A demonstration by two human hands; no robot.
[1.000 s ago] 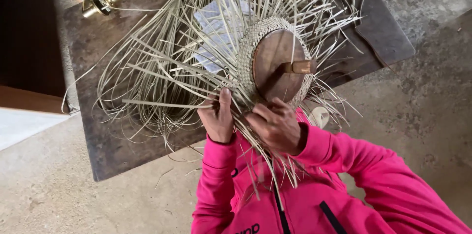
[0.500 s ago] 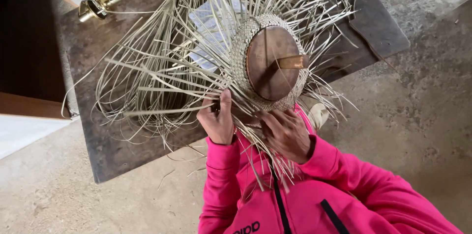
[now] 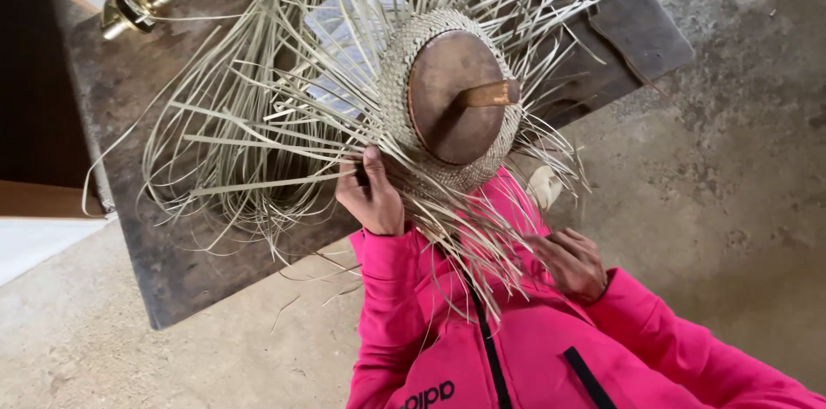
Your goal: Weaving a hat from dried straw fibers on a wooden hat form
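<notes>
A half-woven straw hat [image 3: 403, 73] sits over a round brown wooden mould [image 3: 447, 104] with a short wooden handle [image 3: 490, 94]. Long loose straw strands [image 3: 258, 134] fan out from it in all directions. My left hand [image 3: 372, 196] pinches the woven edge and a few strands at the lower left of the mould. My right hand [image 3: 570, 264] rests lower, against my pink jacket [image 3: 482, 349], with its fingers curled beside the strands hanging over my chest. Whether it holds a strand is unclear.
The work lies on a dark, worn wooden table [image 3: 172, 271] set on a concrete floor [image 3: 731, 202]. A brass fitting [image 3: 133, 9] lies at the table's far left corner. Pale paper [image 3: 344, 30] shows under the straw. A dark opening [image 3: 34, 108] is at the left.
My right hand has left the woven edge and dropped down and right onto my chest. The left hand stays on the edge. The view has come closer.
</notes>
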